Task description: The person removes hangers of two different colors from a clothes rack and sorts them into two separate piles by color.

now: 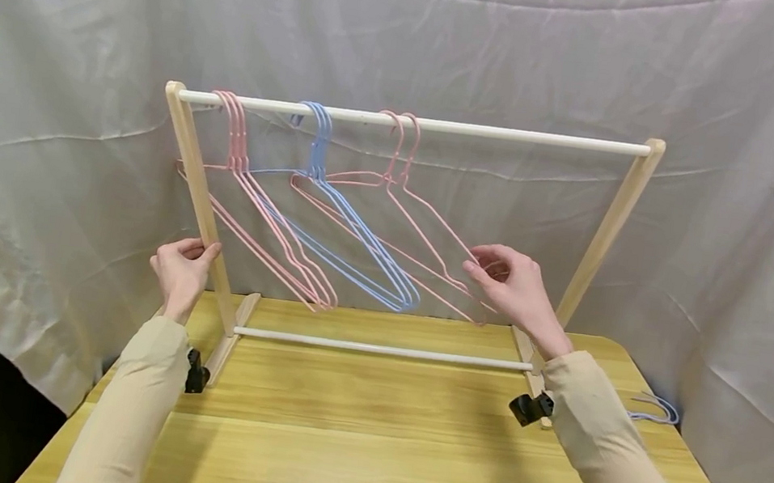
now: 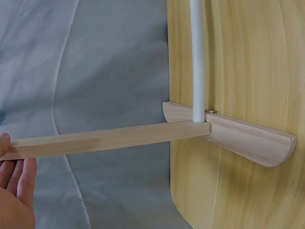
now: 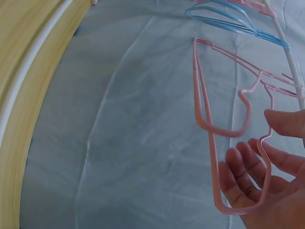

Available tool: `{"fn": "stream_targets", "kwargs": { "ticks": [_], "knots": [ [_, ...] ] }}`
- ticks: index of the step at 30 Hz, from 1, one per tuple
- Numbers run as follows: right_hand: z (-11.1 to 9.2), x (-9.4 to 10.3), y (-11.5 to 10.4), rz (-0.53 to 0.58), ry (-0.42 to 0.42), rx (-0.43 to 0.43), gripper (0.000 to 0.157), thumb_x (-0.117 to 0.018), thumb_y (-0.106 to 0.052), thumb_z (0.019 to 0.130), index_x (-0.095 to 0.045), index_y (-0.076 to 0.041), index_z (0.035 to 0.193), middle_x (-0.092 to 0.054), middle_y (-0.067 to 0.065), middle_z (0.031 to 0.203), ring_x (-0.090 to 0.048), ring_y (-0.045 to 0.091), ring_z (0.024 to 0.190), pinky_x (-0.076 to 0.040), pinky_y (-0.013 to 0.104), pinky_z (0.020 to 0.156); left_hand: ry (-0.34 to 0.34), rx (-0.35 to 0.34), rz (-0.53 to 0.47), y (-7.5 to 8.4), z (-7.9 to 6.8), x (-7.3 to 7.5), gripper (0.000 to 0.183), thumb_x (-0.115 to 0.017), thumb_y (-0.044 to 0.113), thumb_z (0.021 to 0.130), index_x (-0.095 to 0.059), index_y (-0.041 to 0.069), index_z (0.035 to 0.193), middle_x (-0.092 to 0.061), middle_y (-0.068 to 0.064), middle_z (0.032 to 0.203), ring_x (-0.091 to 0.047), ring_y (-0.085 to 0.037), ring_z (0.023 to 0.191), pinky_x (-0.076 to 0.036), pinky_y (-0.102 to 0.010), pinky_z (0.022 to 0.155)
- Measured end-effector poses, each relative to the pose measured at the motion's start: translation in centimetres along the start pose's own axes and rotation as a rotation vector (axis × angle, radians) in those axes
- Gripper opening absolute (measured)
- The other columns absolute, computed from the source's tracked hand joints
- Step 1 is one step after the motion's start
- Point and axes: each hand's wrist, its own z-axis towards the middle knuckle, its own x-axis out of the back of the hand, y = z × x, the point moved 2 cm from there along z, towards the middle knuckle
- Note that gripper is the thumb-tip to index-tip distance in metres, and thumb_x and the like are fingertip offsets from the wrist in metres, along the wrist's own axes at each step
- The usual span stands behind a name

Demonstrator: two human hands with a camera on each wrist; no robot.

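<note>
Lengthwise, a pink hanger (image 3: 215, 164), hook up, is slanted toward the desk's (image 1: 359, 450) front-right corner, pinched by right fingers (image 3: 276, 155); the post (image 2: 119, 137), by left fingers (image 2: 27, 176).

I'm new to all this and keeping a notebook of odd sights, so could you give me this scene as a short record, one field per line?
Setting: wooden table, pale cloth behind it
Rack: white top rail between left post and right post
Hanging, left to right: bunched pink hangers, bunched blue hangers, two pink hangers
Left hand: grips the left post
Right hand: pinches the rightmost pink hanger
Sleeves: beige
</note>
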Motion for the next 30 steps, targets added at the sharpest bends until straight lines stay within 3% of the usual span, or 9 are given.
{"fn": "stream_targets", "kwargs": {
  "ticks": [13, 20, 30],
  "knots": [
    [0.5, -0.56, -0.38, 0.032, 0.177, 0.004, 0.01, -0.075, -0.01, 0.089, -0.074, 0.0, 0.09, -0.069, 0.015, 0.073, -0.051, 0.004, 0.058, -0.04, 0.016, 0.055, 0.003, -0.002, -0.001, 0.07, 0.03, 0.03, 0.033, -0.076, 0.019, 0.09, -0.074, -0.006, 0.112, -0.07, -0.029, 0.111, -0.048, -0.03, 0.137, -0.034, -0.043, 0.112],
    [0.34, -0.4, -0.44, 0.039, 0.249, 0.008, 0.014, -0.079, -0.012, 0.086, -0.073, -0.001, 0.084, -0.068, 0.014, 0.071, -0.051, 0.002, 0.058, -0.04, 0.013, 0.055, 0.002, -0.001, 0.003, -0.04, 0.12, 0.04, 0.034, -0.076, 0.02, 0.09, -0.074, -0.005, 0.112, -0.072, -0.026, 0.109, -0.048, -0.029, 0.136, -0.034, -0.043, 0.112],
    [0.13, -0.27, -0.32, 0.047, 0.287, 0.006, 0.015, -0.079, -0.012, 0.086, -0.072, 0.0, 0.082, -0.067, 0.015, 0.071, -0.05, 0.001, 0.058, -0.04, 0.013, 0.055, 0.002, 0.002, -0.01, 0.03, -0.03, 0.03, 0.033, -0.076, 0.019, 0.09, -0.074, -0.006, 0.112, -0.071, -0.028, 0.111, -0.044, -0.028, 0.139, -0.03, -0.043, 0.114]
  ]
}}
